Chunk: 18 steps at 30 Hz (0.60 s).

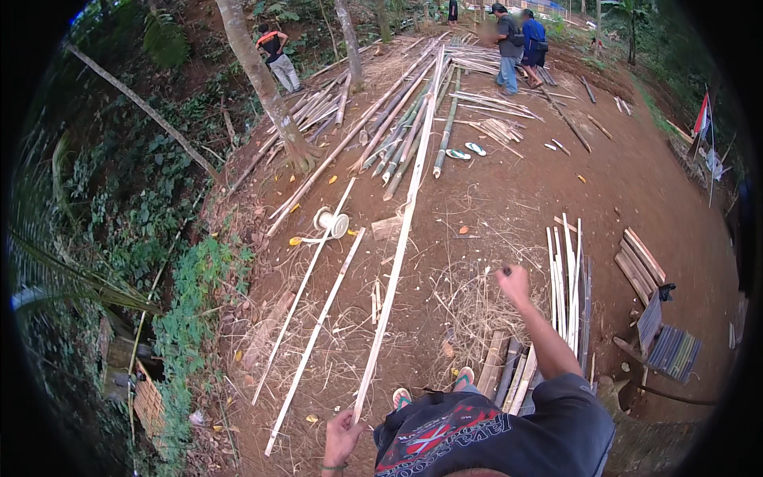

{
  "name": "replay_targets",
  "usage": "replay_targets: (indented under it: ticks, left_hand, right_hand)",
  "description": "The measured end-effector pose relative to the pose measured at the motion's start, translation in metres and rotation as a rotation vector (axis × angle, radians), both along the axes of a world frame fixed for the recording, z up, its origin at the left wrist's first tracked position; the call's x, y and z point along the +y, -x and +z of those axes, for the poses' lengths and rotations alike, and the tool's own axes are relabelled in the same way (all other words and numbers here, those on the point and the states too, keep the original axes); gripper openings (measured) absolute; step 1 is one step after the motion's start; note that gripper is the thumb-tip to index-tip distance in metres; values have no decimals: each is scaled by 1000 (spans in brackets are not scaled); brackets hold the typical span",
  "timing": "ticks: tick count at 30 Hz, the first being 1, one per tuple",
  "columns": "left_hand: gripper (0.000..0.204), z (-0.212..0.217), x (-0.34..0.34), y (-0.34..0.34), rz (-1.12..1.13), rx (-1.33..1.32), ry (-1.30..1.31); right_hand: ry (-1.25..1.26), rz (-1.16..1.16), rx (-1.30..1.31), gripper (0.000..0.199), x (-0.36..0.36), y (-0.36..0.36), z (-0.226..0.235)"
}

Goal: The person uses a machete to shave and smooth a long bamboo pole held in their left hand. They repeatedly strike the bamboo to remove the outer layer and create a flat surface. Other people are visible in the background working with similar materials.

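Note:
A long pale bamboo strip [397, 266] runs from the far pile down to my left hand [342, 440], whose fingers close on its near end. My right hand [515, 285] is stretched forward above the scattered shavings [477, 306]. It is a fist, with a small dark end of something [505, 270] poking out; the kind cannot be made out. Two more pale strips, a thinner strip [306, 274] and a wider strip [318, 338], lie on the ground to the left of the long one.
A white spool [330, 223] lies beyond the strips. Bamboo poles [405, 135] and split pieces pile up farther off, near loose sandals [466, 151]. Thin strips [564, 278] lie right of my arm, by a low wooden bench [671, 350]. Trees and a leafy slope border the left; several people stand far back.

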<state>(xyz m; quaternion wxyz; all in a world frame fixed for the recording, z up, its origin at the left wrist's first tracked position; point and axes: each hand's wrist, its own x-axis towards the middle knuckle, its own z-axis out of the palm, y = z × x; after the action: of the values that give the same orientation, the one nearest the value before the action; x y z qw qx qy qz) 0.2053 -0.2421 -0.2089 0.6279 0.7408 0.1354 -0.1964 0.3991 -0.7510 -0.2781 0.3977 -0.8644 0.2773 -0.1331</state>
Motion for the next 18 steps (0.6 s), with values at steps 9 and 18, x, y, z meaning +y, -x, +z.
replay_targets:
  ticks: [9, 18]
  left_hand:
    - [16, 4, -41, -52, -265, -2, 20]
    - [20, 10, -10, -14, -262, -233, -181]
  right_hand:
    - [392, 823, -208, 21, 188, 74, 52]
    - [399, 336, 59, 25, 54, -37, 123]
